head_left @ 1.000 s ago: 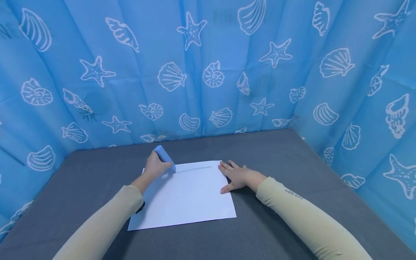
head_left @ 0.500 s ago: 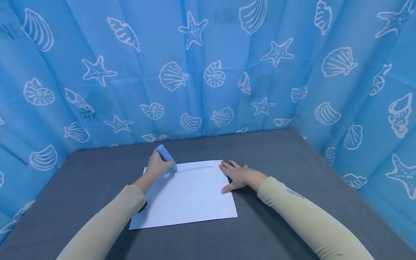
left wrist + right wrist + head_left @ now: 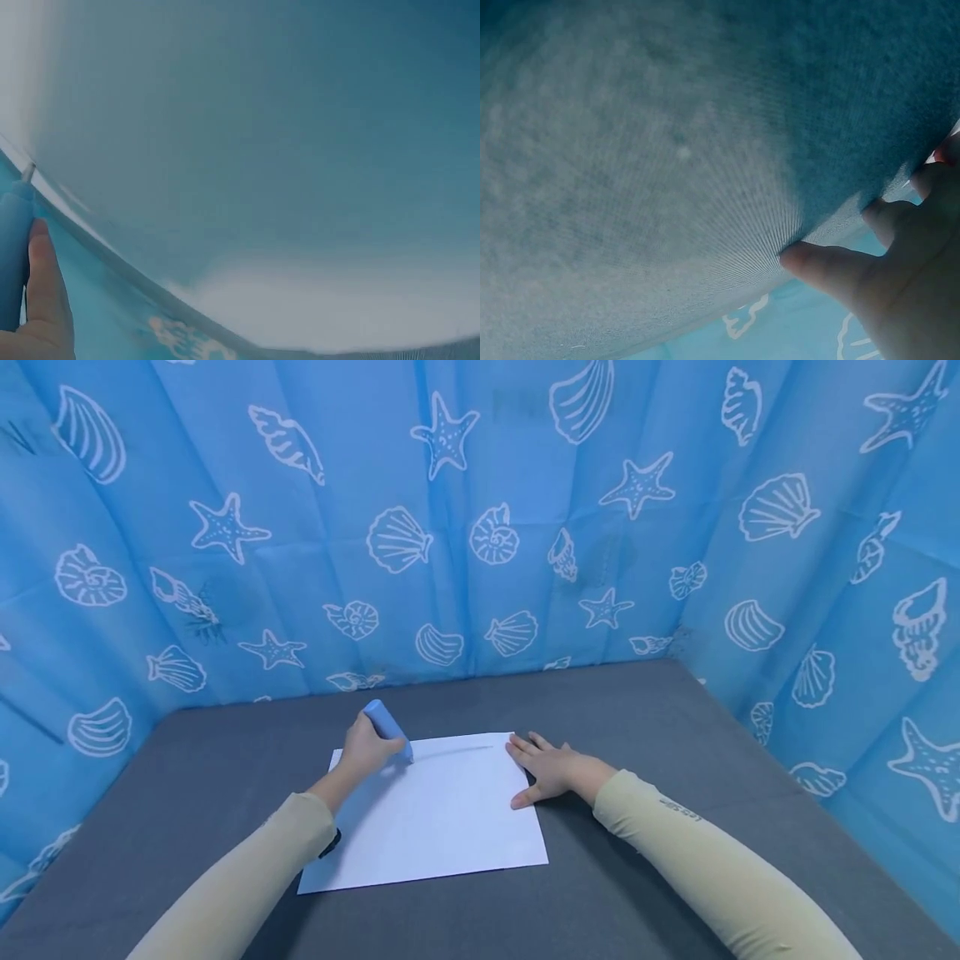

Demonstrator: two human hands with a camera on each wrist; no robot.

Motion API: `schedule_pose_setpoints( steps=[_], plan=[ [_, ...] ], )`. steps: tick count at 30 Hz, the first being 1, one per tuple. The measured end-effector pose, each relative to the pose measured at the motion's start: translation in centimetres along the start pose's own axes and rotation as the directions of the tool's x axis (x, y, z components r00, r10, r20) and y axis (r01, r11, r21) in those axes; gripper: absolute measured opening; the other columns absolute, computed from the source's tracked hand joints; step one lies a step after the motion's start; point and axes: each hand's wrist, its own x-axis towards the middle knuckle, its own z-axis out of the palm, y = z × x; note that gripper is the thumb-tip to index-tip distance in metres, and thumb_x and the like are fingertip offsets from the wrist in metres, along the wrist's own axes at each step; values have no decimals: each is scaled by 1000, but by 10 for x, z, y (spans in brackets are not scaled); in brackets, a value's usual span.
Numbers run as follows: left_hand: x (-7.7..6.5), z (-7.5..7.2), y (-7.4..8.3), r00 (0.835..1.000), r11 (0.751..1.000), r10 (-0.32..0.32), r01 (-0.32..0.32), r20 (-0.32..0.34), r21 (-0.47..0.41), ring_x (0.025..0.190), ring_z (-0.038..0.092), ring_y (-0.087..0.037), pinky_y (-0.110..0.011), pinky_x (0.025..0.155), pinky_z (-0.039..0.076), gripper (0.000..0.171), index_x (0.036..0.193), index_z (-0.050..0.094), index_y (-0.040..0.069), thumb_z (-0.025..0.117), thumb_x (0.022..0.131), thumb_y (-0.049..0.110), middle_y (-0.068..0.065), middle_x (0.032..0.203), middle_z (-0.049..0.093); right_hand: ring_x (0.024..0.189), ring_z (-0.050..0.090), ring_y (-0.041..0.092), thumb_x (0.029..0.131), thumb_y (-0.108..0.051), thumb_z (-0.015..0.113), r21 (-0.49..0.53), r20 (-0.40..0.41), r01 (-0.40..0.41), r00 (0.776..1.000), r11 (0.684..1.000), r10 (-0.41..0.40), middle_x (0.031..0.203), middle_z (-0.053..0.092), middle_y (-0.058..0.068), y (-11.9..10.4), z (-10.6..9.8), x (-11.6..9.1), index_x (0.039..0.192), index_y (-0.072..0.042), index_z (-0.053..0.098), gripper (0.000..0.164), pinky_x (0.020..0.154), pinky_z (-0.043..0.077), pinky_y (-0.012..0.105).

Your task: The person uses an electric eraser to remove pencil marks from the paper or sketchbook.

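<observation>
A thick light-blue pen-shaped tool point(image 3: 386, 723) leans over the upper left part of a white sheet of paper point(image 3: 442, 818). My left hand point(image 3: 362, 750) grips its body, with the tip down at the paper. In the left wrist view, the tool point(image 3: 13, 247) shows a narrow neck and a thin tip, and one finger point(image 3: 46, 277) lies along it. From near the tip, a faint grey streak point(image 3: 457, 750) runs right across the sheet. My right hand point(image 3: 551, 771) rests spread at the paper's upper right edge, its thumb lower down that side. Splayed fingers point(image 3: 829, 264) also show in the right wrist view.
A dark grey cloth point(image 3: 465, 914) covers the table under the paper. Behind it and along the sides hangs a blue curtain point(image 3: 465, 585) with white shells and starfish. Cream sleeves point(image 3: 247, 872) cover both forearms, and a dark band point(image 3: 330, 843) shows at the left wrist.
The tool's tip has shifted very slightly right and nearer on the paper, still in my left hand's grip. My right hand stays in place on the sheet's edge.
</observation>
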Motion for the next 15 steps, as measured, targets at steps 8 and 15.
schedule_pose_setpoints(
  steps=[8,15],
  plan=[
    [2,-6,0,998,998,-32,35,58,-53,118,49,-40,-51,98,44,66,139,28,-9,65,88,11,-29,130,46,147,1,35,83,-62,63,-7,-6,13,1000,1000,-13,163,5,7,-3,-2,0,156,-10,13,103,109,13,69],
    [-1,-8,-5,988,983,-131,140,81,-120,106,60,-39,-48,95,47,73,143,25,-7,69,88,15,-30,129,47,146,2,37,84,-60,64,5,-2,16,1000,1000,-16,162,7,10,-3,0,-2,156,-7,14,102,108,13,70]
  ],
)
